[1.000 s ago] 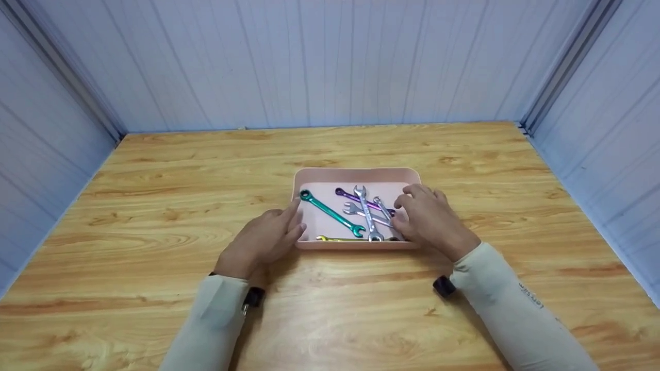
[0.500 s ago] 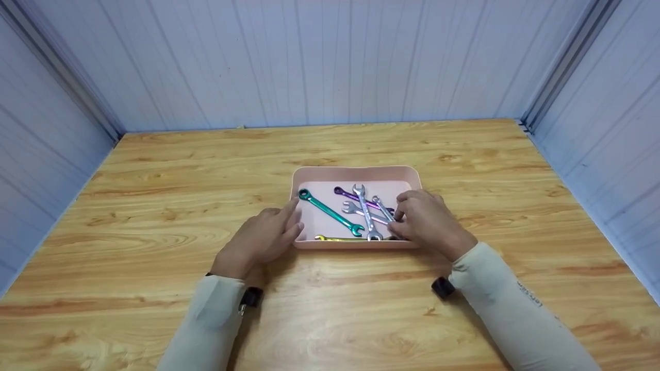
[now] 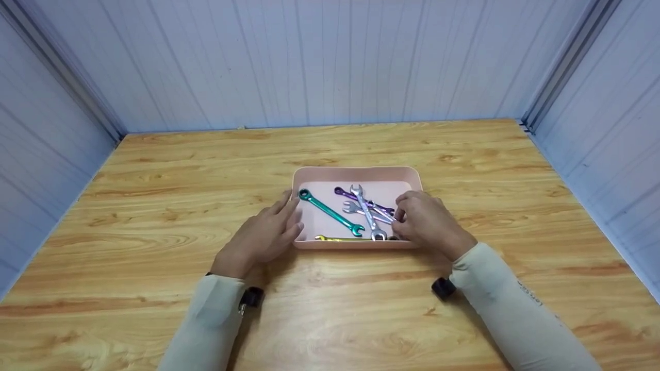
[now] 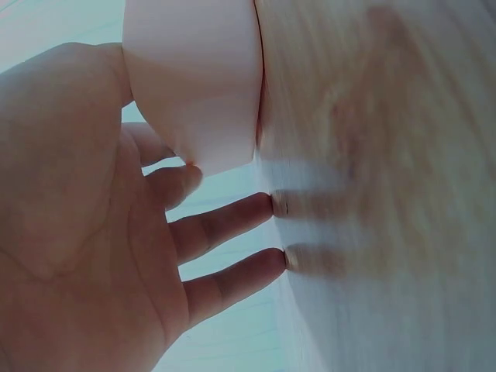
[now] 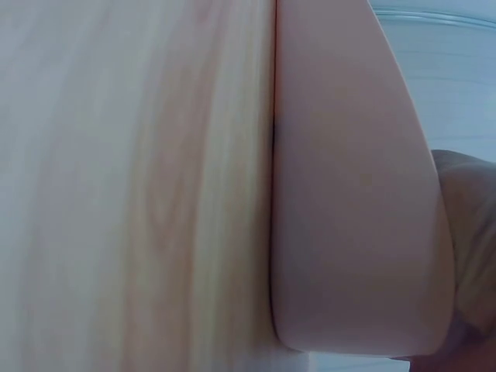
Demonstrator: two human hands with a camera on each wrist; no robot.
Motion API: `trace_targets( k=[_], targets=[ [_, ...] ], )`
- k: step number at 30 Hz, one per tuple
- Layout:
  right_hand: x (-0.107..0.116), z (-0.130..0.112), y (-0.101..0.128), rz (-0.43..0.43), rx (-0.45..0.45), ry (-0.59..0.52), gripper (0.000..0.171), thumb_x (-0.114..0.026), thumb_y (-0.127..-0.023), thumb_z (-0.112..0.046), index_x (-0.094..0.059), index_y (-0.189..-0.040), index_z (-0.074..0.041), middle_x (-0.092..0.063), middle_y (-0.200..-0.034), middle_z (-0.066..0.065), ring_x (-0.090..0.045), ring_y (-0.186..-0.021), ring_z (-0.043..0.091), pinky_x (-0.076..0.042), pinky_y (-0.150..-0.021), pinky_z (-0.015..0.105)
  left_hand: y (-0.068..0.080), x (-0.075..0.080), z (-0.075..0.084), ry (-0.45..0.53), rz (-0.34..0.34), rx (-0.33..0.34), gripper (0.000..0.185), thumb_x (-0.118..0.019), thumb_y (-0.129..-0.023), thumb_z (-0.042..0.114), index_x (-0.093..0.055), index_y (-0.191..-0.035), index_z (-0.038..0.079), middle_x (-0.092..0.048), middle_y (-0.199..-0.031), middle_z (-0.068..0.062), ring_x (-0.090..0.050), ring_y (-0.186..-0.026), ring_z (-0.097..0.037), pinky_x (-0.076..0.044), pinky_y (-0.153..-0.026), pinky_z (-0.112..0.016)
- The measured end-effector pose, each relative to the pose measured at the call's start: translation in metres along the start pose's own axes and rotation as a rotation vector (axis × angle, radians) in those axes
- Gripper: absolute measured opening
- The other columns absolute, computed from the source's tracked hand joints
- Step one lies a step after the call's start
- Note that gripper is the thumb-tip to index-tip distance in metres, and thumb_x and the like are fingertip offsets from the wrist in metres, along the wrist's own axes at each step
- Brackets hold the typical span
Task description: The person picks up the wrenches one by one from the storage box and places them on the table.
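Pink tray (image 3: 356, 245) on wood-grain table (image 3: 330, 309)

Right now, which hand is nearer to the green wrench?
Left. The left hand is at the left end of the pink tray, close beside the green wrench; the right hand is at the opposite end, farther off.

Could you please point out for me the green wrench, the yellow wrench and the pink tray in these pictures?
Green wrench (image 3: 330, 212): head view, middle of its handle.
Yellow wrench (image 3: 339, 239): head view, visible part of its handle.
Pink tray (image 3: 356, 174): head view, inner side of its far wall.
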State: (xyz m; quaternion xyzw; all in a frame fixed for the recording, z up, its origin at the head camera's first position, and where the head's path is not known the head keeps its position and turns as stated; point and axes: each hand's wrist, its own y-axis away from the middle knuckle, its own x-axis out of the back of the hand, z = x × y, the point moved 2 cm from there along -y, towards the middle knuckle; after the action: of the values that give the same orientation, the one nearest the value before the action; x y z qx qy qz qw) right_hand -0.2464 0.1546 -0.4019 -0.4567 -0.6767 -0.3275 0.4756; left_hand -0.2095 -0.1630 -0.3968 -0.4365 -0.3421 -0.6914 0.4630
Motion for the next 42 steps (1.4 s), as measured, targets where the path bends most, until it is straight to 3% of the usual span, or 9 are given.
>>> trace_targets(
  k=[5,15,22,27,33,42],
  targets=[
    [0.0004,0.0002,-0.0008,0.001,0.008,0.006,0.012,-0.071,-0.085,-0.019,-0.071,-0.077,-0.010,-0.064,-0.125,0.015,-0.056,-0.117,0.033,-0.044,-0.098,0.054,0.0013,0.0017,-0.0010,0.001,0.018,-0.044,0.067,-0.044,-0.105,0.043,-0.021,-0.161,0.016,-0.010,-0.168,-0.001,-0.034,-0.144,-0.037,-0.031,-0.114,-0.053],
    [-0.0002,-0.0004,-0.0011,0.017,-0.018,-0.034,0.013,-0.071,-0.083,-0.015,-0.068,-0.070,-0.012,-0.064,-0.125,0.016,-0.055,-0.120,0.034,-0.042,-0.103,0.054,0.0004,0.0026,-0.0016,-0.018,0.010,-0.039,0.077,-0.048,-0.101,0.056,-0.022,-0.161,0.016,-0.011,-0.168,-0.003,-0.034,-0.144,-0.039,-0.032,-0.113,-0.055],
    [-0.0003,-0.0009,-0.0014,0.025,-0.020,-0.032,0.014,-0.070,-0.082,-0.015,-0.067,-0.068,-0.013,-0.064,-0.126,0.016,-0.055,-0.121,0.035,-0.041,-0.104,0.054,-0.0005,0.0024,-0.0013,-0.006,0.033,-0.032,0.065,-0.048,-0.104,0.046,-0.032,-0.158,0.015,-0.014,-0.167,-0.003,-0.037,-0.142,-0.039,-0.033,-0.112,-0.055],
    [-0.0020,-0.0016,-0.0016,0.031,-0.023,-0.013,0.015,-0.068,-0.081,-0.015,-0.065,-0.066,-0.013,-0.064,-0.126,0.016,-0.056,-0.120,0.033,-0.043,-0.103,0.052,-0.0001,0.0015,-0.0022,0.001,0.029,-0.026,0.063,-0.046,-0.105,0.044,-0.032,-0.158,0.015,-0.014,-0.168,-0.002,-0.035,-0.144,-0.038,-0.032,-0.113,-0.055],
    [-0.0040,-0.0013,-0.0004,0.105,0.029,-0.015,0.019,-0.065,-0.079,-0.014,-0.066,-0.060,-0.013,-0.069,-0.117,0.013,-0.060,-0.114,0.030,-0.048,-0.096,0.052,0.0008,0.0009,-0.0030,-0.002,0.015,-0.017,0.063,-0.044,-0.105,0.043,-0.030,-0.159,0.016,-0.012,-0.168,-0.002,-0.034,-0.144,-0.037,-0.032,-0.113,-0.055],
    [-0.0031,-0.0020,-0.0023,0.117,-0.006,-0.044,0.022,-0.068,-0.079,-0.018,-0.066,-0.057,-0.016,-0.070,-0.112,0.008,-0.062,-0.109,0.027,-0.042,-0.097,0.055,-0.0001,0.0008,-0.0041,-0.003,0.028,-0.004,0.061,-0.044,-0.105,0.044,-0.032,-0.158,0.016,-0.012,-0.168,0.000,-0.033,-0.145,-0.036,-0.031,-0.113,-0.055]
  ],
)
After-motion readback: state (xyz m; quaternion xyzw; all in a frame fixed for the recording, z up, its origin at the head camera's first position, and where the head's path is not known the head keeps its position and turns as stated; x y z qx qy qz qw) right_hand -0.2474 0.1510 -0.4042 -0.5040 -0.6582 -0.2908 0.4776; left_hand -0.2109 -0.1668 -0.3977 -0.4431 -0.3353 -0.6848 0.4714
